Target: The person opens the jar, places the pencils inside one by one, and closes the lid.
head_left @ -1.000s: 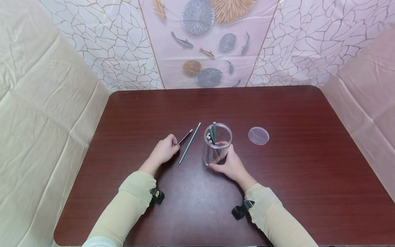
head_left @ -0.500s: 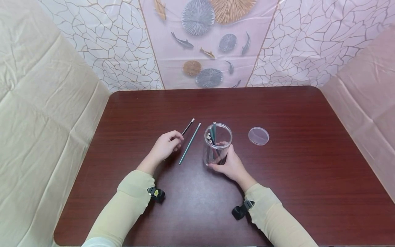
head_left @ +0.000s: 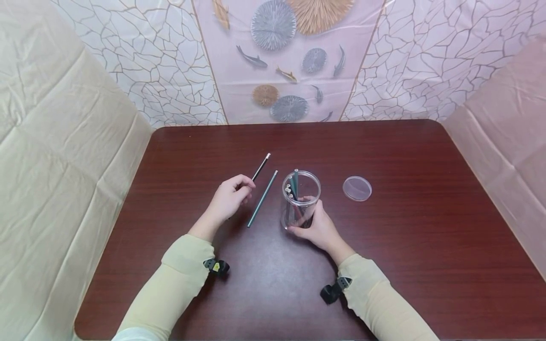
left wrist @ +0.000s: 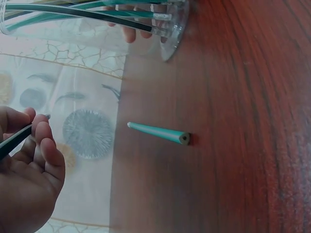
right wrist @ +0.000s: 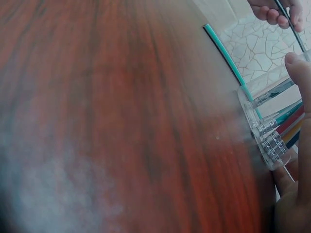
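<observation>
My left hand (head_left: 227,201) pinches a black pencil (head_left: 261,167) between thumb and fingers, its white-tipped end pointing up and away. In the left wrist view the same black pencil (left wrist: 15,140) slants across the fingertips, above the table. To its right, a green pencil (head_left: 262,200) lies on the table. My right hand (head_left: 321,231) is wrapped round the lower part of a clear jar (head_left: 283,213), which stands upright. Several green and dark pencils (head_left: 295,182) lean inside against its left side. Their lower ends show through the jar base (right wrist: 250,114) in the right wrist view.
A clear round lid (head_left: 357,188) lies flat to the right of the jar. The dark red-brown table (head_left: 409,265) reaches back to a patterned cloth wall (head_left: 170,61), with cream cloth (head_left: 64,156) hanging at the sides.
The left hand has lifted the black pencil, whose tip has moved up and away in the head view. Right hand, jar, green pencil and lid stay in place.
</observation>
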Tool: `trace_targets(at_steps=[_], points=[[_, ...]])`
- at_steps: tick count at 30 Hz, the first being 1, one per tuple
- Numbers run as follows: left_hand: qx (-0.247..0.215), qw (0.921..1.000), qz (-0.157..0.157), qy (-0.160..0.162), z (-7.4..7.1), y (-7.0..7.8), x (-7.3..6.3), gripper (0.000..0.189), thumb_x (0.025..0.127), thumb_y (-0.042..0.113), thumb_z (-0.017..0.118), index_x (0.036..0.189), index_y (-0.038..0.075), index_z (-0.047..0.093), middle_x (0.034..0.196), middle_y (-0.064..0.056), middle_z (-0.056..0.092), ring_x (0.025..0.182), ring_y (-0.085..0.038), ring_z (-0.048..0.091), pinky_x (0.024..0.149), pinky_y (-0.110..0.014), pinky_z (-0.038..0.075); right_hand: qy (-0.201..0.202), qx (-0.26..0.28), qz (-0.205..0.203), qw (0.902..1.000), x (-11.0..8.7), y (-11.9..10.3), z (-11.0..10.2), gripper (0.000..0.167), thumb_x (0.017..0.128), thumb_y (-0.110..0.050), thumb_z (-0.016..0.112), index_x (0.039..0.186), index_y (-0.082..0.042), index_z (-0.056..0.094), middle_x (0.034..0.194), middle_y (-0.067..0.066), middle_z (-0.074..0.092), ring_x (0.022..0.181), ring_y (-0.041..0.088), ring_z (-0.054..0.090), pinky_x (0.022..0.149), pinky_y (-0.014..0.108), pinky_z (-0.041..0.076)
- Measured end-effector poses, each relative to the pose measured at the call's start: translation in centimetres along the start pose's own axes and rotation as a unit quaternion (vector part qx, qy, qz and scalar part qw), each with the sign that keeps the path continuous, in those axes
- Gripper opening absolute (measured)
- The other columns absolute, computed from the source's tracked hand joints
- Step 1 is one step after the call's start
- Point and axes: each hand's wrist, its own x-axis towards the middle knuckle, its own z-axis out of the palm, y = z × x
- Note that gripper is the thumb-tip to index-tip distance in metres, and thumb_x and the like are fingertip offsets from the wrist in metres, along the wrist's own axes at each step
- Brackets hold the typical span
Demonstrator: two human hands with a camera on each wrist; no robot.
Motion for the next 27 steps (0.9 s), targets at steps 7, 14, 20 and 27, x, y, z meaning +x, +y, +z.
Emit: trace_targets(at_steps=[7, 14, 20, 27], points=[[-0.045, 0.9985, 0.012, 0.029, 0.0, 1.4, -0.1, 0.016, 0.090, 0.003, 0.050, 0.097, 0.003, 0.065, 0.076, -0.013, 0.060, 0.071, -0.034, 0.058, 0.062, -0.035, 0.049, -0.001, 0.000, 0.013, 0.9999, 0.0, -0.1, -0.1, 0.076, 0.064, -0.020, 0.087, 0.119, -0.007, 0.038, 0.130, 0.005, 0.051, 0.122, 0.021, 0.046, 0.103, 0.040, 0.032], [-0.080, 0.9960, 0.019, 0.036, 0.0, 2.4, -0.1, 0.021, 0.090, -0.001, 0.050, 0.104, 0.000, 0.065, 0.082, -0.019, 0.063, 0.073, -0.034, 0.061, 0.071, -0.044, 0.052, 0.002, 0.000, 0.014, 0.9999, -0.1, 0.0, -0.1, 0.088, 0.063, -0.021, 0.088, 0.129, -0.002, 0.032, 0.128, 0.006, 0.053, 0.121, 0.021, 0.047, 0.103, 0.040, 0.032], [-0.130, 0.9906, 0.037, 0.023, -0.1, 3.4, -0.3, 0.021, 0.090, -0.003, 0.051, 0.106, -0.003, 0.066, 0.085, -0.028, 0.062, 0.073, -0.039, 0.061, 0.066, -0.028, 0.053, -0.003, -0.003, 0.014, 0.9999, 0.0, -0.1, -0.2, 0.084, 0.064, -0.022, 0.087, 0.127, -0.003, 0.034, 0.130, 0.004, 0.051, 0.123, 0.021, 0.045, 0.102, 0.041, 0.032], [-0.207, 0.9755, 0.074, -0.002, -0.3, 5.0, -0.6, 0.024, 0.089, -0.006, 0.046, 0.105, -0.008, 0.064, 0.079, -0.016, 0.065, 0.067, -0.022, 0.064, 0.068, -0.035, 0.054, -0.007, -0.001, 0.009, 0.9999, 0.0, -0.1, -0.2, 0.073, 0.065, -0.022, 0.086, 0.117, -0.008, 0.038, 0.130, 0.002, 0.049, 0.122, 0.020, 0.046, 0.102, 0.041, 0.033]])
